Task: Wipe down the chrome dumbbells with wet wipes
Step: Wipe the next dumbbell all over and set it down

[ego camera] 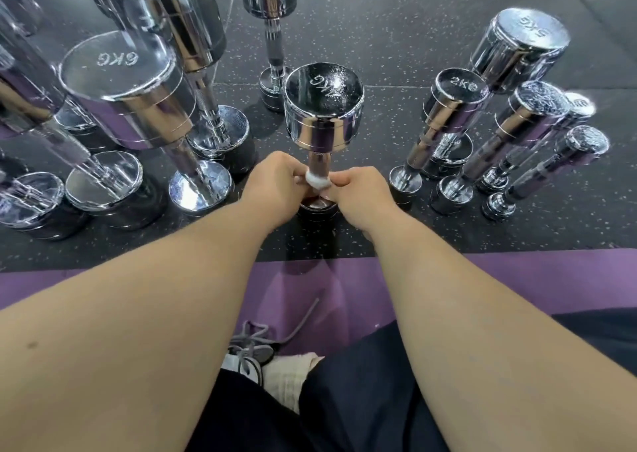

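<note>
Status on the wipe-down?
Left hand and right hand pinch wipe around centre dumbbell handle. Dumbbell upright on floor. Other dumbbells apart, nothing blocking.

Upright chrome dumbbell [323,106], white wet wipe [317,180] wrapping its handle.

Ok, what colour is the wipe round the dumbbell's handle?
White; the wet wipe round the handle of the middle dumbbell shows best in the head view.

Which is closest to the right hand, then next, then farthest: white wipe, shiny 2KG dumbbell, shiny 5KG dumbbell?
1. The white wet wipe, pinched by the right hand.
2. The chrome 2KG dumbbell, just to its right.
3. The chrome 5KG dumbbell, back right.
</note>
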Motion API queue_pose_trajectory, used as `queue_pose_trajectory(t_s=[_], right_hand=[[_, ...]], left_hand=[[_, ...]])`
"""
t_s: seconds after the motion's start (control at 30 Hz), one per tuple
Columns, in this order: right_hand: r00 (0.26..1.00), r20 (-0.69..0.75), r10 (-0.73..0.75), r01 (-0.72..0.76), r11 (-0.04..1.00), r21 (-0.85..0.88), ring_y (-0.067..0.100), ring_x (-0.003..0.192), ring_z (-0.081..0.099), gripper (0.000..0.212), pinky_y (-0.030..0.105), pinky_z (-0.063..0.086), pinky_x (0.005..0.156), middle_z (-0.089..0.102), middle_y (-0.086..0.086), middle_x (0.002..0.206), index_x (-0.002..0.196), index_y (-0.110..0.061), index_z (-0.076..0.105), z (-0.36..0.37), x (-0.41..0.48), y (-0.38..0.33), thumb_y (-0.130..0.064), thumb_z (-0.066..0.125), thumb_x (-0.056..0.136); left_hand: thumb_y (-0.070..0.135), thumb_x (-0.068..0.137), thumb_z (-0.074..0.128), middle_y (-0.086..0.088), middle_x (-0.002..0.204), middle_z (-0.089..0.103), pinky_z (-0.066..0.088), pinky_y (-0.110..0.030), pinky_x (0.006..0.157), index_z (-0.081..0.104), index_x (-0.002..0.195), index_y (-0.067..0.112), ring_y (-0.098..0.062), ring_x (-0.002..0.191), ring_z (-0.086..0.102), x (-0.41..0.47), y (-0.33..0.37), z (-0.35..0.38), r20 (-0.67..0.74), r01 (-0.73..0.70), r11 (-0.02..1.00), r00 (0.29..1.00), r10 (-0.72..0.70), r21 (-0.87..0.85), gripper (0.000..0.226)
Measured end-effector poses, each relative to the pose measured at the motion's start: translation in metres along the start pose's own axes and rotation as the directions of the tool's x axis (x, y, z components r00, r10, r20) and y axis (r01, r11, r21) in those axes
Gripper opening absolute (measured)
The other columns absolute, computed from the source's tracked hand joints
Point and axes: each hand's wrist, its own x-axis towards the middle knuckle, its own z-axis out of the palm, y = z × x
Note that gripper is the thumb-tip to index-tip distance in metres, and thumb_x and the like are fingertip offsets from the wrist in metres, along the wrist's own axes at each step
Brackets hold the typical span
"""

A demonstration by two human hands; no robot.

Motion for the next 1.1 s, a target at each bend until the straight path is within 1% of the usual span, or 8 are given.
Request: queue_pose_trajectory(t_s=[0.1,0.27,0.4,0.53,0.63,0.83,1.0,1.1], right_hand=[[0.999,-0.011,-0.039,0.038,0.999,-0.033,0.013,0.076,0.056,0.026,0.031,0.049,0.077,0.069,-0.005,0.079,0.101,-0.032,0.078,0.007,-0.005,-0.002,-0.015,0.071,0.082],[0.997,0.007,-0.074,0.064,0.896,0.439,0.004,0.062,0.061,0.022,0.038,0.057,0.066,0.069,-0.005,0.077,0.084,-0.026,0.069,0.008,-0.018,-0.028,-0.012,0.081,0.071],[0.986,-0.08,-0.148,0.165,0.949,0.27,0.015,0.053,0.039,0.044,0.024,0.037,0.055,0.046,-0.009,0.045,0.045,-0.025,0.05,0.003,-0.017,-0.045,-0.022,0.069,0.085],[0.981,-0.116,-0.154,0.18,0.948,0.264,0.007,0.053,0.044,0.044,0.02,0.037,0.056,0.053,-0.013,0.047,0.047,-0.028,0.054,0.003,-0.014,-0.046,-0.021,0.069,0.088],[0.982,-0.132,-0.132,0.171,0.918,0.358,0.01,0.056,0.046,0.028,0.024,0.041,0.058,0.057,-0.009,0.053,0.059,-0.019,0.065,0.004,-0.01,-0.056,-0.018,0.071,0.086],[0.998,-0.001,0.061,-0.053,0.875,0.482,0.022,0.078,0.063,0.014,0.054,0.058,0.082,0.07,-0.004,0.077,0.08,-0.023,0.067,0.011,0.005,-0.067,-0.032,0.069,0.09],[0.912,0.212,0.35,-0.407,0.717,0.566,0.027,0.081,0.063,0.018,0.045,0.056,0.061,0.062,0.007,0.087,0.111,-0.01,0.055,0.002,0.026,-0.051,-0.023,0.058,0.099],[0.838,0.287,0.464,-0.539,0.618,0.572,0.023,0.073,0.058,0.008,0.043,0.055,0.07,0.057,0.01,0.082,0.1,-0.006,0.052,0.001,0.029,-0.032,-0.013,0.054,0.1]], left_hand=[[0.03,0.087,0.072,-0.008,0.087,0.06,0.04,-0.029,0.066,0.071,0.074,0.015,-0.022,0.077,0.053,-0.002,-0.003,-0.002,-0.036,0.008,0.988,0.999,-0.002,0.156,0.021],[0.024,0.094,0.06,0.004,0.073,0.059,0.035,-0.023,0.067,0.072,0.093,0.024,-0.018,0.077,0.056,-0.016,0.0,-0.008,-0.006,0.07,0.988,0.998,-0.07,0.138,0.011],[0.018,0.088,0.064,0.008,0.08,0.064,0.04,-0.022,0.071,0.068,0.099,0.033,-0.015,0.078,0.057,-0.025,0.01,-0.006,0.117,0.052,0.997,0.991,-0.058,0.06,0.019],[0.025,0.066,0.084,-0.003,0.119,0.059,0.044,-0.037,0.101,0.052,0.104,0.032,-0.025,0.123,0.051,-0.026,0.003,0.008,0.198,-0.04,0.998,0.98,0.03,0.047,0.05],[0.045,0.053,0.083,0.002,0.117,0.057,0.048,-0.034,0.091,0.049,0.103,0.033,-0.017,0.111,0.057,-0.026,-0.002,0.01,0.16,-0.015,1.0,0.987,0.012,0.012,0.061],[0.034,0.062,0.081,0.001,0.101,0.06,0.053,-0.035,0.077,0.051,0.105,0.027,-0.018,0.087,0.061,-0.033,-0.012,-0.014,0.184,0.082,0.991,0.978,-0.1,0.103,0.053],[0.042,0.064,0.08,-0.001,0.101,0.059,0.043,-0.031,0.072,0.047,0.098,0.022,-0.023,0.092,0.058,-0.034,-0.004,-0.015,0.173,0.087,0.959,0.976,-0.136,0.268,0.051],[0.042,0.063,0.079,0.002,0.096,0.061,0.046,-0.033,0.071,0.046,0.096,0.022,-0.022,0.091,0.059,-0.033,-0.002,-0.007,0.192,0.053,0.96,0.975,-0.109,0.276,0.05]])
